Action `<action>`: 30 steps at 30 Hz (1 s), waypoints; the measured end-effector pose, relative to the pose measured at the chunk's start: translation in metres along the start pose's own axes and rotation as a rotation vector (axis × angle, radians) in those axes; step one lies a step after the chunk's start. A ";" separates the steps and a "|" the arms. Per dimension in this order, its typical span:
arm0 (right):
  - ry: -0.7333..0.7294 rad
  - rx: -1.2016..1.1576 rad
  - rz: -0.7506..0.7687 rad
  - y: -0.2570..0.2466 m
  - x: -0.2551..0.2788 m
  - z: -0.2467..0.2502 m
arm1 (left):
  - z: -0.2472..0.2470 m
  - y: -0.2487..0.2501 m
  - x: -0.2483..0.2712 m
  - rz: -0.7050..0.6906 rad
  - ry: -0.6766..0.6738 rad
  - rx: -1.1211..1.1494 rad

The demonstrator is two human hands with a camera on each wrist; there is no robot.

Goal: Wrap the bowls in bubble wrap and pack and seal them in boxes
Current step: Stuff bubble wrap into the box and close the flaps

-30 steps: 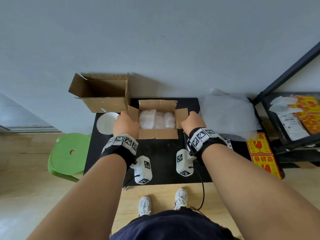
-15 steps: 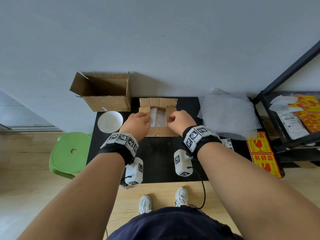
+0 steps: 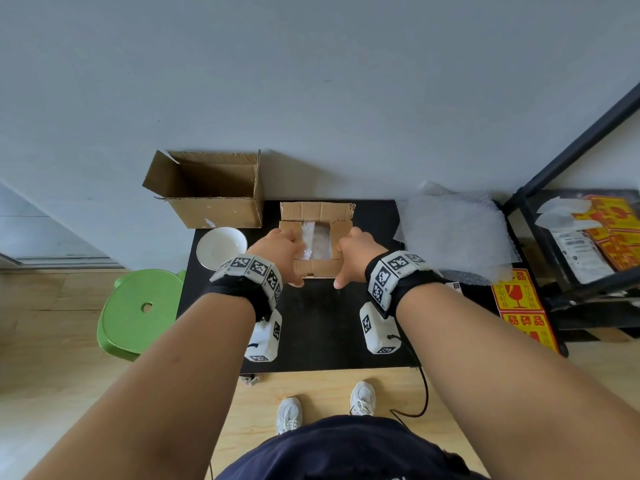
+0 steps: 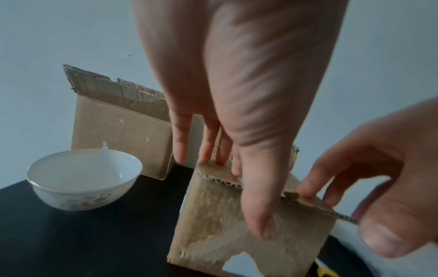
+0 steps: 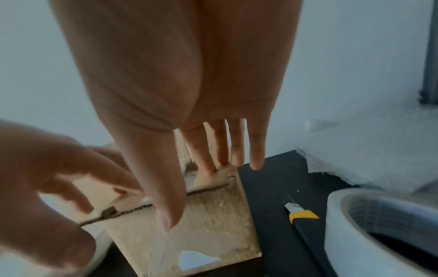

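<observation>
A small cardboard box [image 3: 316,268] stands mid-table with a bubble-wrapped bowl [image 3: 315,239] showing through the gap between its side flaps. My left hand [image 3: 278,249] presses the left flap down with straight fingers, thumb hanging over the near wall [image 4: 213,224]. My right hand [image 3: 356,249] does the same on the right flap [image 5: 213,180]. The far flap still stands up. A bare white bowl [image 3: 221,247] sits left of the box. Loose bubble wrap sheets [image 3: 453,233] lie to the right.
A larger open cardboard box [image 3: 211,188] stands at the back left by the wall. A yellow utility knife [image 5: 301,217] and a tape roll [image 5: 379,234] lie right of the small box. Fragile stickers [image 3: 519,299], a black shelf [image 3: 571,209] and a green stool [image 3: 138,313] flank the table.
The side flaps, spread outward a second ago, have been folded inward by both hands. They now cover most of the wrapped bowl, and my thumbs have dropped over the near wall.
</observation>
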State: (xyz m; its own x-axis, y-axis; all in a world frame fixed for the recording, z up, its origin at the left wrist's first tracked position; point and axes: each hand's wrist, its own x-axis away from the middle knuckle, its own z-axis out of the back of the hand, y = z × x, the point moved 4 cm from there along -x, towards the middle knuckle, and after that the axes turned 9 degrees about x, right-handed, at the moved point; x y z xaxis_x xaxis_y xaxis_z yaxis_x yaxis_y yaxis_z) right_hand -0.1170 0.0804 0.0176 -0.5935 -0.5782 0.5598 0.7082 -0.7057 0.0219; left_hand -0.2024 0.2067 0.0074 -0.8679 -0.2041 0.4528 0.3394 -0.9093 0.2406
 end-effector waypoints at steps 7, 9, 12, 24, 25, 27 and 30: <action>0.062 -0.265 -0.026 0.012 -0.005 0.019 | 0.027 -0.006 -0.005 0.106 0.082 0.141; 0.131 -0.270 -0.043 0.014 -0.006 0.020 | 0.024 -0.008 -0.008 0.135 0.163 0.196; 0.231 -0.304 -0.091 0.017 -0.012 0.015 | 0.015 -0.008 -0.012 0.187 0.278 0.265; 0.417 -0.049 -0.022 0.019 -0.029 0.016 | 0.010 -0.002 -0.027 0.157 0.484 0.119; 0.400 -0.047 -0.009 0.017 -0.030 0.016 | 0.010 -0.001 -0.026 0.146 0.488 0.109; 0.381 -0.036 0.020 0.013 -0.028 0.014 | 0.008 -0.002 -0.023 0.140 0.519 0.102; 0.275 -0.119 0.041 0.010 -0.024 0.005 | 0.000 -0.004 -0.018 0.169 0.473 0.069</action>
State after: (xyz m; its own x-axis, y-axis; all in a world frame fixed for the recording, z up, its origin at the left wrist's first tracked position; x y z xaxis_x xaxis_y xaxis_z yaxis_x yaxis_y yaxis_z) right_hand -0.0936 0.0890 0.0091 -0.6583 -0.6849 0.3123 0.6935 -0.7132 -0.1023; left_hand -0.1887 0.2139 -0.0018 -0.8624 -0.5032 0.0555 0.4989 -0.8264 0.2608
